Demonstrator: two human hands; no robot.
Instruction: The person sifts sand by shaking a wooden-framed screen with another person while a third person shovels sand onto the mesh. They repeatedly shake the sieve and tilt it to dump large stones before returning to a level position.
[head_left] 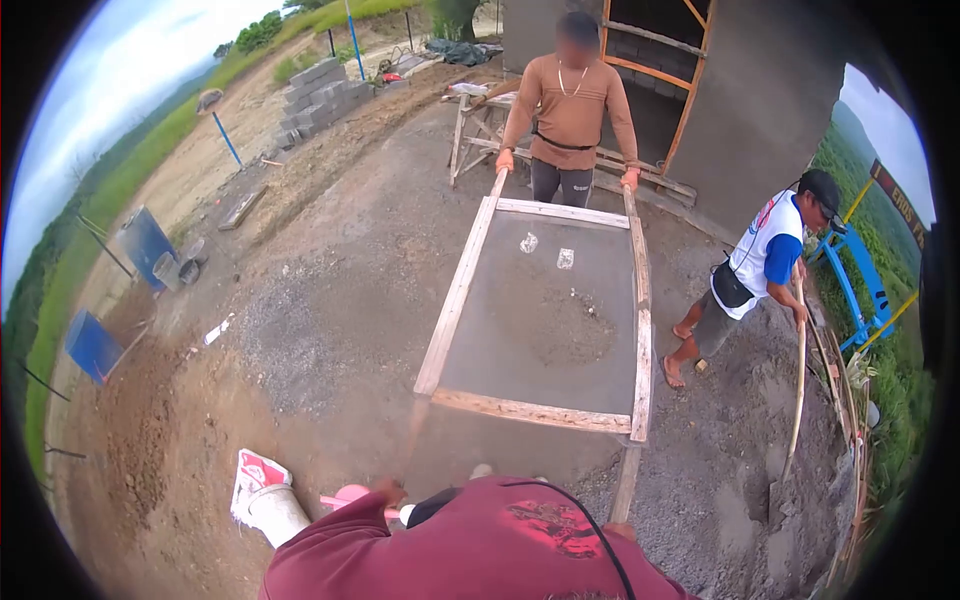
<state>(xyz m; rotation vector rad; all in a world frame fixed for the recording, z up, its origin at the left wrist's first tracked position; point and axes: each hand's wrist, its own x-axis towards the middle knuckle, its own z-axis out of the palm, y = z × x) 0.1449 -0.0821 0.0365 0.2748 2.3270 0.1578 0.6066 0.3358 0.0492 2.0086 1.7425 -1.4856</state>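
Observation:
A wooden-framed mesh screen point(530, 408) stretches out in front of me, with fine material and a few pale lumps on its mesh. My left hand point(391, 492) is closed at the near end of its left side rail, which looks blurred. At the near end of the right rail is my right hand point(621, 531), closed round the wood and partly hidden by my maroon shirt. Across from me, a person in a brown top point(575, 105) grips the far ends of both rails.
Right of the screen, a person in a white and blue shirt point(765, 245) bends with a long-handled tool point(797, 390). Gravel point(300, 330) lies left. A white sack point(262, 472) is near my left side. Blue drums point(92, 346), stacked blocks point(325, 98) and a wooden trestle point(462, 135) stand farther off.

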